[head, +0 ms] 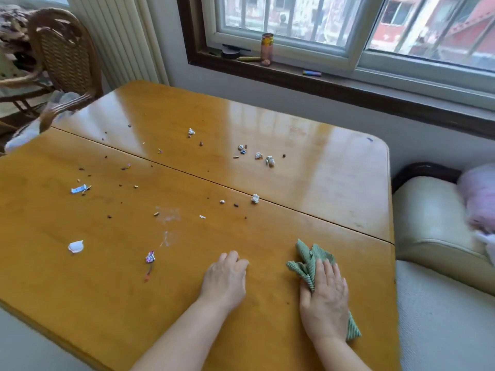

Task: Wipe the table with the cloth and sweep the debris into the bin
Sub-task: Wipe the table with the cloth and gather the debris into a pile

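Note:
A green ribbed cloth (310, 259) lies bunched on the yellow wooden table (334, 183) near its front right corner. My right hand (325, 298) presses flat on top of the cloth, palm down. My left hand (226, 279) rests on the bare wood just left of it, fingers curled, holding nothing. Debris is scattered over the middle and left: crumpled white paper bits (270, 159), a white scrap (76, 246), a blue-and-white wrapper (79, 188), a shiny foil piece (150, 257), several dark crumbs and a whitish smear (168, 214). No bin is in view.
A wicker chair (63, 57) stands at the table's far left corner. A cream cushioned seat (434, 223) with a pink fluffy item (479, 199) lies right of the table. The window sill behind holds a tall jar (267, 49) and small objects.

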Tool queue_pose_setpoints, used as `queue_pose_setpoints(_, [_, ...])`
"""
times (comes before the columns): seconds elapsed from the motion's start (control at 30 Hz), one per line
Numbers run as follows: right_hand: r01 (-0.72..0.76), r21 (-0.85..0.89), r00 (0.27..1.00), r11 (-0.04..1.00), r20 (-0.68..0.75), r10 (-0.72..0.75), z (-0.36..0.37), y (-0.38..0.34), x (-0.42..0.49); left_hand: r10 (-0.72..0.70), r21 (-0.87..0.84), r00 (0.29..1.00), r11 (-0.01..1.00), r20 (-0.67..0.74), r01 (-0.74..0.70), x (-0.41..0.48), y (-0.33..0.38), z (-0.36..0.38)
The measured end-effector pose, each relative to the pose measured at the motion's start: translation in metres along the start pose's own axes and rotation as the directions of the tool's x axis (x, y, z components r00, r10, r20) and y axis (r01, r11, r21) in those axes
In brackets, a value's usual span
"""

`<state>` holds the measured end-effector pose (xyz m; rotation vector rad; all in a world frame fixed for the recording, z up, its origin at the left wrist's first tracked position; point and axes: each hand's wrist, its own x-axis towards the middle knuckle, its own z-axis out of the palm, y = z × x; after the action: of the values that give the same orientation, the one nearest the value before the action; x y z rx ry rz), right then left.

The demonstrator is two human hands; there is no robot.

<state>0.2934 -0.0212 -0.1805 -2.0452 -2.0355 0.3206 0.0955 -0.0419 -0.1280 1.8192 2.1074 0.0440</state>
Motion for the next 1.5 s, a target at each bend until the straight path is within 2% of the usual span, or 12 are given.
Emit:
queue_pose_setpoints(0.13, [-0.145, -0.008, 0.987, 0.989, -0.072, 0.144, 0.026, -0.073, -0.038, 0.157, -0.074, 0.987, 0.984, -0.046, -0.160, -0.006, -0.058, -0.020])
queue_pose_setpoints(0.23, [-0.094, 0.010, 0.995, 0.996, -0.027, 0.094, 0.050, -0.147, -0.064, 0.209, -0.066, 0.969, 0.973, -0.135, -0.219, -0.014, -0.115, -0.035])
queue_pose_setpoints(0.3, [-0.067, 0.018, 0.998, 0.998, 0.002, 0.067, 0.056, -0.176, -0.070, 0.165, -0.041, 0.983, 0.985, -0.074, -0.168, -0.019, -0.144, -0.044])
queue_pose_setpoints(0.43, [-0.136, -0.034, 0.990, 0.990, -0.045, 0.135, 0.049, -0.140, -0.079, 0.191, -0.006, 0.981, 0.982, -0.013, -0.191, -0.014, -0.169, -0.050])
queue_pose_setpoints(0.53, [-0.448, 0.041, 0.882, 0.893, -0.146, 0.449, 0.026, -0.088, -0.106, 0.243, -0.032, 0.970, 0.969, -0.002, -0.243, -0.011, -0.165, -0.047])
queue_pose_setpoints(0.6, [-0.550, 0.070, 0.812, 0.832, -0.187, 0.553, 0.023, -0.080, -0.122, 0.277, -0.050, 0.961, 0.960, -0.005, -0.277, -0.008, -0.157, -0.044])
queue_pose_setpoints(0.67, [-0.537, 0.070, 0.819, 0.841, -0.198, 0.539, 0.034, -0.101, -0.132, 0.313, -0.055, 0.950, 0.948, 0.007, -0.312, -0.006, -0.149, -0.043])
queue_pose_setpoints(0.77, [-0.379, 0.061, 0.915, 0.923, -0.121, 0.384, 0.055, -0.149, -0.134, 0.348, -0.018, 0.937, 0.937, 0.032, -0.348, 0.002, -0.139, -0.047])
queue_pose_setpoints(0.83, [-0.342, 0.073, 0.932, 0.937, -0.100, 0.348, 0.058, -0.161, -0.119, 0.356, -0.004, 0.934, 0.934, 0.029, -0.356, 0.012, -0.134, -0.054])
queue_pose_setpoints(1.0, [-0.541, 0.137, 0.807, 0.830, -0.192, 0.558, 0.045, -0.125, -0.056, 0.319, 0.028, 0.947, 0.947, 0.031, -0.320, 0.040, -0.142, -0.072])
queue_pose_setpoints(1.17, [-0.616, 0.196, 0.732, 0.763, -0.214, 0.646, 0.030, -0.108, 0.007, 0.171, 0.032, 0.985, 0.985, 0.013, -0.172, 0.067, -0.180, -0.088])
queue_pose_setpoints(1.5, [-0.314, 0.112, 0.934, 0.943, -0.141, 0.328, 0.086, -0.231, 0.099, 0.004, -0.010, 0.999, 1.000, -0.038, -0.004, 0.102, -0.246, -0.104])
